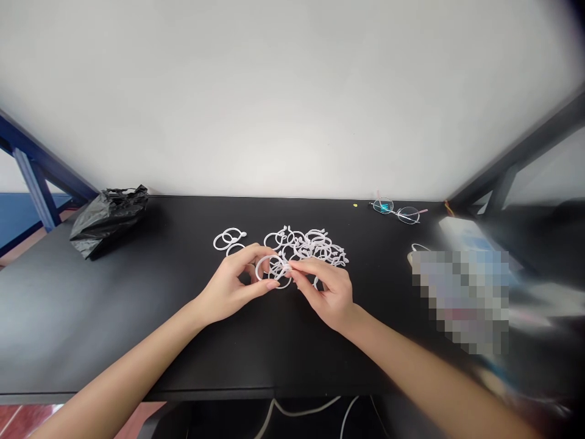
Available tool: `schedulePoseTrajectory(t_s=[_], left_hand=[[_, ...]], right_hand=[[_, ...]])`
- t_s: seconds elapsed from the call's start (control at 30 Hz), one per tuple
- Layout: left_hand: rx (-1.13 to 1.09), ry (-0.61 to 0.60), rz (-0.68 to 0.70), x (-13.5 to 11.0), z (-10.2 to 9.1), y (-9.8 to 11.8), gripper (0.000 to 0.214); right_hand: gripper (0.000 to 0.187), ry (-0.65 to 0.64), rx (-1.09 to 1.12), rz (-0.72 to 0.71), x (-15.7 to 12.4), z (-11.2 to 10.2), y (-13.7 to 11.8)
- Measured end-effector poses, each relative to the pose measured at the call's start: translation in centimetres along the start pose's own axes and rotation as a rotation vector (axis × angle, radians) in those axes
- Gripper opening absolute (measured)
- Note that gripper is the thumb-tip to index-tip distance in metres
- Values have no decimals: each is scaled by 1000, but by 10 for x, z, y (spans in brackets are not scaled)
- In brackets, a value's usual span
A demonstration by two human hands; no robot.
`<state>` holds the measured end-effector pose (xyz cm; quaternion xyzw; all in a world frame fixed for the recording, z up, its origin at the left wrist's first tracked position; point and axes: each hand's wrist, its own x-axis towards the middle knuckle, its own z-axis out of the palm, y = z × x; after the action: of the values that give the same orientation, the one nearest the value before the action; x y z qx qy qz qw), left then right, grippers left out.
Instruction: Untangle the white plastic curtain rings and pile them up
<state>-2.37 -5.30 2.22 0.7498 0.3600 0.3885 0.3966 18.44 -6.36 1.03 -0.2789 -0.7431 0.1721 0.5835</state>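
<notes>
My left hand [231, 283] curls round the left side of a white plastic ring [259, 263], which looks like a shower curtain ring. With thumb and fingertips my right hand [329, 292] pinches the knobbed end on the ring's right side; the fingers partly hide that end, so I cannot tell whether the ring is fastened. Just behind my hands lies a loose pile of similar white rings [315, 244], many overlapping. A few more rings [223, 239] lie apart beyond my left hand, one partly covered by it.
A crumpled black plastic bag [112, 216] sits at the left on the black table [192, 360]. Eyeglasses [395, 211] lie at the back right. A white box [461, 228] and a pixelated item [461, 299] are on the right. Cables [301, 414] hang below the front edge.
</notes>
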Motion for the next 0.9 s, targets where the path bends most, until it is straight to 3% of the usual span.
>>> schedulePoseTrajectory(t_s=[0.23, 0.9], left_hand=[[-47, -15, -65, 0, -1, -1, 33], [13, -47, -22, 1, -4, 1, 25]], right_hand=[[25, -11, 50, 9, 2, -1, 0], [20, -21, 71, 93, 1, 1, -4]])
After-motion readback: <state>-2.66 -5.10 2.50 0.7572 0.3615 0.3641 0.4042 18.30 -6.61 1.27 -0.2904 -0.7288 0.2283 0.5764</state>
